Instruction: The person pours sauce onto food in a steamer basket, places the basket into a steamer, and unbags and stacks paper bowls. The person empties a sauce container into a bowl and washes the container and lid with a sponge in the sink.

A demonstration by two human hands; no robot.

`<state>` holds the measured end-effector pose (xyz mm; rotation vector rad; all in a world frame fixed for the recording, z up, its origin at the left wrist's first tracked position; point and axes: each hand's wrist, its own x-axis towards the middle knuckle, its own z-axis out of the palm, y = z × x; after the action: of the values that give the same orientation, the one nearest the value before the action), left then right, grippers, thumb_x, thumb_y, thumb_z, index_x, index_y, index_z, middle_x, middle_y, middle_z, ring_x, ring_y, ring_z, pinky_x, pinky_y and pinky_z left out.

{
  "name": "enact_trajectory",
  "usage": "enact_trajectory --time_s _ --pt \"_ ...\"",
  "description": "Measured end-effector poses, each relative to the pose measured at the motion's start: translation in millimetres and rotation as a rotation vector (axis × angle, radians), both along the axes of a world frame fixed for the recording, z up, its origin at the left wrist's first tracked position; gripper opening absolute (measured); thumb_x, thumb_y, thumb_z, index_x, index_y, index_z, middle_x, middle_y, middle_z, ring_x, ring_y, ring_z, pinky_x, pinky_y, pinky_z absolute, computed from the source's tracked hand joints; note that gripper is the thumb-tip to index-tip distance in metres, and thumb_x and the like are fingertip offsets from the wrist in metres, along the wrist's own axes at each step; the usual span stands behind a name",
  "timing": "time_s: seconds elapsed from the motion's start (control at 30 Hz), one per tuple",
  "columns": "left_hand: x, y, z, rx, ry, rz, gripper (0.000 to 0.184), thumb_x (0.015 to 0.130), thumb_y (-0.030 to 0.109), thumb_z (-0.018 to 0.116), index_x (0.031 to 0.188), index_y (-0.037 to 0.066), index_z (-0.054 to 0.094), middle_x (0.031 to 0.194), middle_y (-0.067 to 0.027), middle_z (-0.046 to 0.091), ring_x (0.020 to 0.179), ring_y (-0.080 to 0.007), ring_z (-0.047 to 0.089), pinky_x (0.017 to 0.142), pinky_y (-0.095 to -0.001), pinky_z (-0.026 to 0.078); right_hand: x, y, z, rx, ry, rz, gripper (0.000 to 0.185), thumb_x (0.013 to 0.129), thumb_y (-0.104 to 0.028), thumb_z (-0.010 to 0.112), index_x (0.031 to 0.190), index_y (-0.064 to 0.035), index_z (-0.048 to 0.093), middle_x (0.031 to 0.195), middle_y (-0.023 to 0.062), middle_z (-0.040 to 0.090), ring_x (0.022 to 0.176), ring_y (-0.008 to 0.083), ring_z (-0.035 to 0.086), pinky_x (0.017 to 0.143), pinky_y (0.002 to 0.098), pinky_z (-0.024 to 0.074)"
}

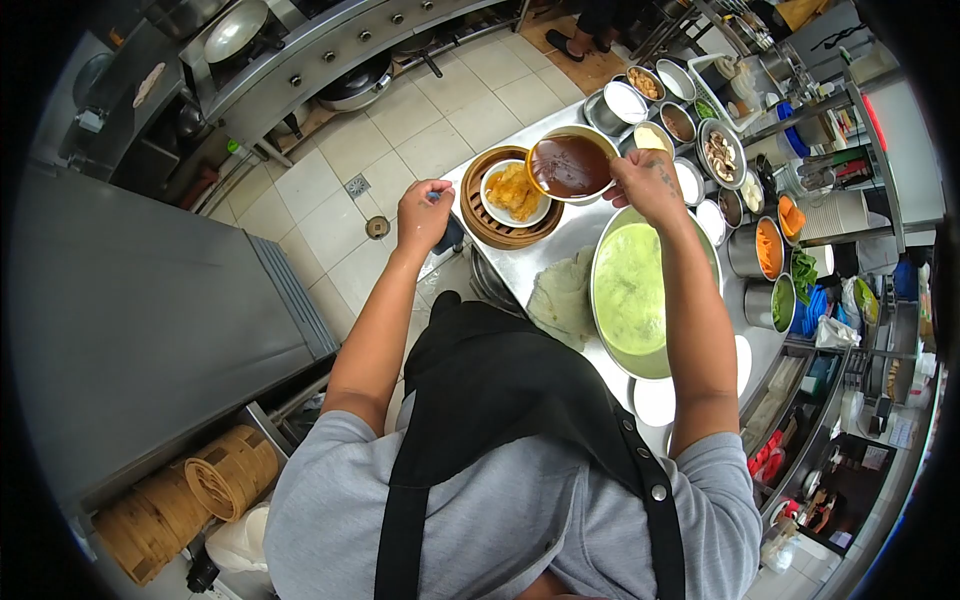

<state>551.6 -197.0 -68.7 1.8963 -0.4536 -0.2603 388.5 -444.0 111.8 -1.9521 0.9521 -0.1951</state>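
Note:
My right hand (648,185) grips the rim of a bowl of brown sauce (572,166), its yellow edge over the right side of a round bamboo steamer (480,228). Inside the steamer sits a white bowl (489,208) of golden, fried-looking food (514,191). My left hand (425,214) hovers left of the steamer, apart from it, with fingers curled together; a small bluish spot shows between them, too small to name. Below the right forearm stands a wide pot (597,300) of pale green liquid (630,285), partly hidden by that arm.
A crumpled cloth (562,300) lies on the steel table (545,258) beside the pot. Metal tubs of ingredients, among them sliced mushrooms (720,152) and carrots (768,248), line the far side. Stacked bamboo steamers (150,525) stand lower left. A person's shoe (562,43) shows at the top.

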Motion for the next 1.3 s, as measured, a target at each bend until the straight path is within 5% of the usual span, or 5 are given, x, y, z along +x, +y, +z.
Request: enact_trajectory --time_s 0.67,0.97,1.3 --pt "1.1 1.3 -0.4 0.029 0.058 0.017 0.024 0.083 0.026 0.068 0.099 0.008 0.072 0.073 -0.0021 0.067 0.065 -0.0099 0.060 0.064 -0.0258 0.047 -4.5 -13.9 -3.7 0.030 -0.017 -0.052 0.021 0.080 -0.016 0.058 0.067 0.0000 0.059 0.058 0.0108 0.064 0.052 0.0156 0.065 0.050 0.0264 0.0512" --pt "0.9 -8.8 -2.0 -0.020 0.048 -0.023 0.023 0.085 0.020 0.067 0.099 0.003 0.071 0.075 -0.0036 0.068 0.066 -0.0089 0.059 0.063 -0.0243 0.047 -16.1 -16.5 -5.9 0.298 -0.172 -0.070 0.019 0.084 -0.011 0.056 0.071 0.0013 0.054 0.068 0.0100 0.059 0.061 0.0261 0.070 0.048 0.0266 0.0551" --pt "4.2 -13.0 -2.5 -0.021 0.166 -0.053 0.025 0.086 0.021 0.067 0.103 0.002 0.070 0.073 -0.0052 0.066 0.064 -0.0087 0.059 0.052 -0.0223 0.044 -21.1 -8.4 16.9 0.448 -0.348 -0.056 0.016 0.080 -0.010 0.055 0.067 -0.0018 0.051 0.068 0.0074 0.056 0.066 0.0277 0.071 0.050 0.0274 0.0563"
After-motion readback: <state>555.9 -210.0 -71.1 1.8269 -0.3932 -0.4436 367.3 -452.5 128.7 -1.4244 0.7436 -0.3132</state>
